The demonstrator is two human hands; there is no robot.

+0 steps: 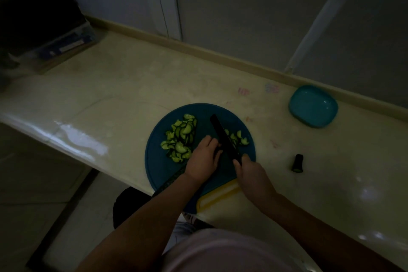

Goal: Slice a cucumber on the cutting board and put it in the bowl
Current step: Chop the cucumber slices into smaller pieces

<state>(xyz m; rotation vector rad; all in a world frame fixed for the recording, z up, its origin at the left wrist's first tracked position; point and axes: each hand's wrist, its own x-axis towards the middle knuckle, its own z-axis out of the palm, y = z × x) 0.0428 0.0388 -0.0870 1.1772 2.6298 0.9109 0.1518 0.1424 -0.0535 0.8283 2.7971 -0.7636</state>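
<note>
A round blue cutting board point(167, 168) lies at the near edge of the pale surface. A loose heap of half-moon cucumber slices point(180, 139) sits on its left part and a smaller scatter of slices point(239, 138) on its right. A dark knife point(223, 134) slants between the two groups. A dark cucumber end point(297, 163) stands on the surface right of the board, and a squarish teal bowl point(313, 107) sits upright well apart, by the back ledge.

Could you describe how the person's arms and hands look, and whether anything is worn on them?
Both forearms are bare, no sleeves in view. The left hand and right hand have no gloves; I see no watch, ring or bracelet, though the picture is dim. A pale pinkish garment covers the torso.
</note>
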